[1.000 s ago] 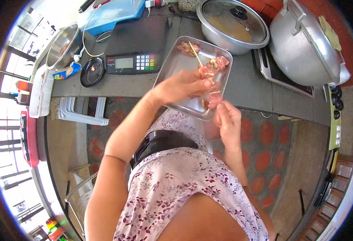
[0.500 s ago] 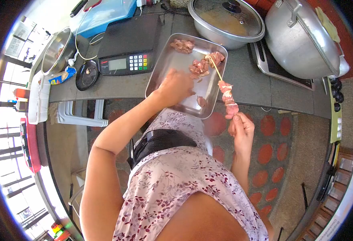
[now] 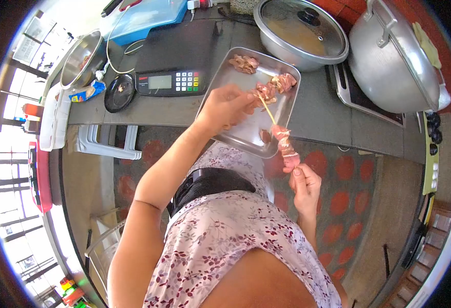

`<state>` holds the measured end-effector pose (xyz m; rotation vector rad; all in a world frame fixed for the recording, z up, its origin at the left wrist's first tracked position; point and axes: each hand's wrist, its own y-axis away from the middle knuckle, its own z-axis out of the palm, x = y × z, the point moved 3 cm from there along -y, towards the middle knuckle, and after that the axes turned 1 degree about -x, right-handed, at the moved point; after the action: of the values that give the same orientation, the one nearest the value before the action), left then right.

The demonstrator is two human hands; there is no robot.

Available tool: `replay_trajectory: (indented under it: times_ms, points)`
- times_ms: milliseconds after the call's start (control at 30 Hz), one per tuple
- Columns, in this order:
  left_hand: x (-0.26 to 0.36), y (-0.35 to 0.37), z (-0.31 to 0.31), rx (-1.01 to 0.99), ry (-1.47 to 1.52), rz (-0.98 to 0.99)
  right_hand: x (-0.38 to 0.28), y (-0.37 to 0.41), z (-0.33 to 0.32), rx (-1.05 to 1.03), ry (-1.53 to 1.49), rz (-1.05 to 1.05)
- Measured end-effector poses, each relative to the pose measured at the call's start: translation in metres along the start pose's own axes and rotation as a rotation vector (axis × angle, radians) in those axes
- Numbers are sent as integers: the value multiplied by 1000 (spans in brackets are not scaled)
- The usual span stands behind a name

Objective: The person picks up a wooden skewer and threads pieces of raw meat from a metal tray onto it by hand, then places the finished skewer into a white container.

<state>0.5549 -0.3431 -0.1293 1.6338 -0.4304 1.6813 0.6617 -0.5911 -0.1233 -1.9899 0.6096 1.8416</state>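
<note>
Low at the right, my right hand (image 3: 305, 186) is closed around the lower end of a meat skewer (image 3: 285, 143), a thin wooden stick with several pieces of raw pink meat threaded on it. Its bare upper part slants up and left over the metal tray (image 3: 220, 137). My left hand (image 3: 227, 109) is over the tray, fingers pinched at the stick's tip on what looks like a piece of meat, mostly hidden by the fingers. Raw meat piles (image 3: 245, 63) lie in the tray, with more meat (image 3: 284, 82) at its right side and a small piece (image 3: 265, 136) near the front.
Left of the tray stands a digital scale (image 3: 169, 82), beside a black dish (image 3: 119, 93) and a steel bowl (image 3: 84, 61). A lidded pot (image 3: 302, 33) is behind the tray. At the right a big aluminium pot (image 3: 395, 61) rests on a cooker (image 3: 369, 97).
My left hand has risen from the tray's bottom to the skewer's tip. My right hand has lowered slightly with the skewer. The view has shifted a little.
</note>
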Motion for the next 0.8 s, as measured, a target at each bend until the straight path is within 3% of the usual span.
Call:
replay_trajectory:
  times_ms: [33,67,133,233,800]
  points:
    - [-2,2,0,31,91,-105,-1,0,3,-10,1,-3]
    - [0,5,3,38,94,-102,-2,1,6,-10,31,4]
    - [0,8,7,56,402,-126,-3,3,9,-12,62,10]
    - [-13,2,1,3,518,-158,-2,6,10,-24,68,52]
    - [-8,8,10,-5,652,-98,-1,10,14,-8,69,86]
